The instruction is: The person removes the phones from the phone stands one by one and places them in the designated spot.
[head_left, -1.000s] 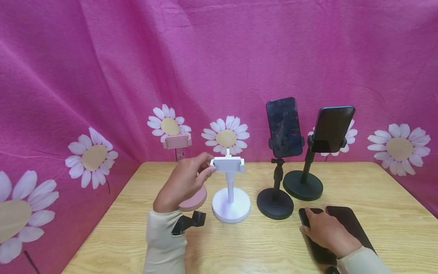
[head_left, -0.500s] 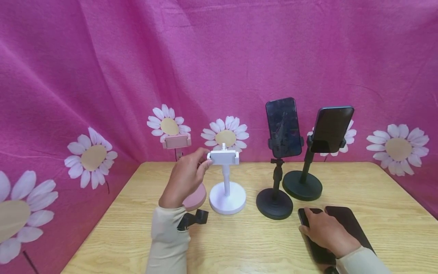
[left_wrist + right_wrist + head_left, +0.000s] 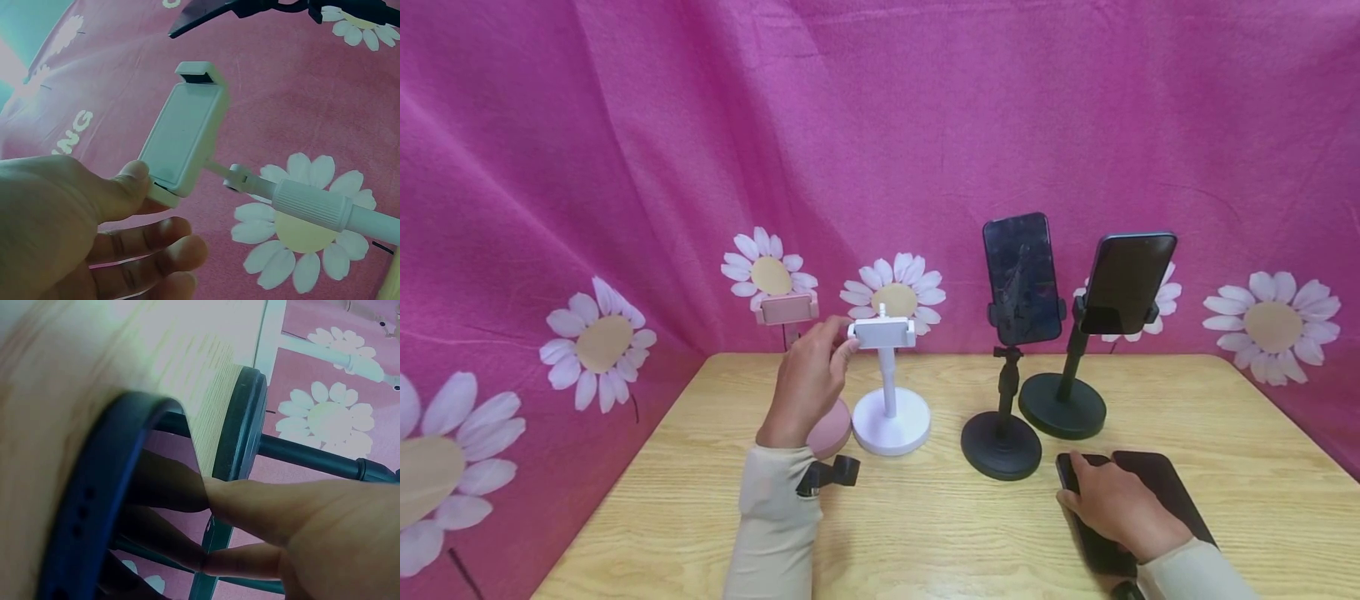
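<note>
Ahead, the curtain (image 3: 880, 125) hangs at twelve, behind the table (image 3: 925, 542). The first stand (image 3: 832, 431) sits at nine o'clock from the second stand (image 3: 891, 425), the third stand (image 3: 1002, 450), bearing a phone (image 3: 1022, 279), at three. At two from the third, the fourth stand (image 3: 1062, 408) holds another phone (image 3: 1131, 283); at four lie two flat devices (image 3: 1159, 479).
</note>
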Available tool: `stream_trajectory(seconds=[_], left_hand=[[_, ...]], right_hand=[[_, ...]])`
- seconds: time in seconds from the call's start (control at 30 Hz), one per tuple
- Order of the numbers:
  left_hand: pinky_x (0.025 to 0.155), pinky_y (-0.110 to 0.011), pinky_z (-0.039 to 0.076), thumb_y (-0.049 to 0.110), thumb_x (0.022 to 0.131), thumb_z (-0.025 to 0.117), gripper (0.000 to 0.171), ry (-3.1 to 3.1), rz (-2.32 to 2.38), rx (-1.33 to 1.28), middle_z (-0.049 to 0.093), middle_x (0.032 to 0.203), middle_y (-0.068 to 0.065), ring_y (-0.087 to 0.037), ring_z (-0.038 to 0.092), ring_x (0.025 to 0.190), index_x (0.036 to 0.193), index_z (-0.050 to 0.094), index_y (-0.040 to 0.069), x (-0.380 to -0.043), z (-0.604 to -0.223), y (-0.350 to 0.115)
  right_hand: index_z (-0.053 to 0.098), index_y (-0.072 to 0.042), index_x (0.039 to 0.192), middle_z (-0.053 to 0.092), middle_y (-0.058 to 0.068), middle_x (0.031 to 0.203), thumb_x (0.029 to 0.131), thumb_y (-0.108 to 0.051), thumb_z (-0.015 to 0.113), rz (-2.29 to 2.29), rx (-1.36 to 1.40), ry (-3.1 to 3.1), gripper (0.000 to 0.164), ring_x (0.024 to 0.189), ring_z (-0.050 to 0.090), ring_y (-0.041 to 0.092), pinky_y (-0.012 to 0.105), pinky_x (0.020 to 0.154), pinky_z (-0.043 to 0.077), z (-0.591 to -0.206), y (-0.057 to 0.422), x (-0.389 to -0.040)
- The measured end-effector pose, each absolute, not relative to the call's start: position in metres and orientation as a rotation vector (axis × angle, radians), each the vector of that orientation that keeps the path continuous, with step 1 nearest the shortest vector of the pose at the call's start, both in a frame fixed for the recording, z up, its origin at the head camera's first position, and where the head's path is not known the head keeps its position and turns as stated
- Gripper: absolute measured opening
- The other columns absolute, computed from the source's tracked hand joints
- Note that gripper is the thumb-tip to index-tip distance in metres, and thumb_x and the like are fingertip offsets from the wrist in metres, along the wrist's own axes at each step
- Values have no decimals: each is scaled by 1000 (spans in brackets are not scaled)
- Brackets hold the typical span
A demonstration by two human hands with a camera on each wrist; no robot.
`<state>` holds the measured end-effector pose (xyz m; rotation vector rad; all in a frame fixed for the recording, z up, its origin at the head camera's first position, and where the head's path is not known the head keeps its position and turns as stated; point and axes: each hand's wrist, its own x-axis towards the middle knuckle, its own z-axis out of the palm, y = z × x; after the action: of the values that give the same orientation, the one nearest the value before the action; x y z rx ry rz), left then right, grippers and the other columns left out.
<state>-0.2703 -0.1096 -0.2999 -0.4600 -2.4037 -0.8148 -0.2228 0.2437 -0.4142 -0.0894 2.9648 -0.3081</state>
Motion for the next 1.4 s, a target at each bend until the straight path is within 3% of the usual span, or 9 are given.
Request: stream_trajectory(seconds=[0.17,0.6,0.83,0.97,1.1,1.2,1.27,1.4], left_hand=[[72,-37,46,17,95,60,27,-2402,-849,-437,62,93,-5,-21,55,79,121,59,10,-272,-301,-109],[67,-34,49,18,94,62,30,-2397,-893,-412,64,93,-5,-20,57,77,123,59,10,-272,-301,-107],[60,-29,48,16,92,64,34,-2365,-901,-408,68,95,-6,-19,57,72,126,59,10,-270,-300,-105],[54,-27,46,17,92,66,38,-2352,-892,-406,65,83,-4,-17,54,65,128,57,11,-267,-298,-103],[48,-28,43,19,92,65,38,-2332,-890,-391,53,67,-1,-16,49,56,129,57,12,-264,-295,-101],[46,-27,43,19,93,64,37,-2280,-892,-387,52,64,0,-15,48,53,128,57,11,-261,-293,-99],[47,-26,45,17,93,64,34,-2225,-904,-410,54,65,0,-14,48,53,126,59,9,-260,-291,-97],[50,-25,48,11,93,61,26,-2099,-957,-514,62,70,-2,-12,51,55,119,63,6,-257,-289,-88]], right_hand=[[35,12,139,59,33,100,92,-30,63,-328,-76,2958,69,50,57,22,34,43,47,-413,242,-223],[34,13,139,60,33,101,92,-34,63,-307,-57,2931,73,58,60,26,36,47,48,-415,244,-225],[32,12,140,56,38,111,92,-37,63,-364,-49,2906,76,59,61,26,36,47,48,-415,246,-225],[30,10,142,51,40,116,90,-45,63,-400,-8,2860,83,58,61,25,35,48,50,-411,248,-226],[37,10,139,55,37,113,88,-52,62,-346,-44,2905,84,73,64,32,49,66,55,-401,249,-227],[43,10,135,56,37,116,88,-54,61,-321,-89,2999,82,96,61,45,62,81,48,-389,249,-226],[46,11,133,57,37,116,89,-53,60,-390,-113,3080,79,101,59,49,64,82,47,-380,248,-225],[48,8,132,67,23,94,92,-48,60,-670,-205,3256,70,81,64,35,53,71,53,-363,241,-222]])
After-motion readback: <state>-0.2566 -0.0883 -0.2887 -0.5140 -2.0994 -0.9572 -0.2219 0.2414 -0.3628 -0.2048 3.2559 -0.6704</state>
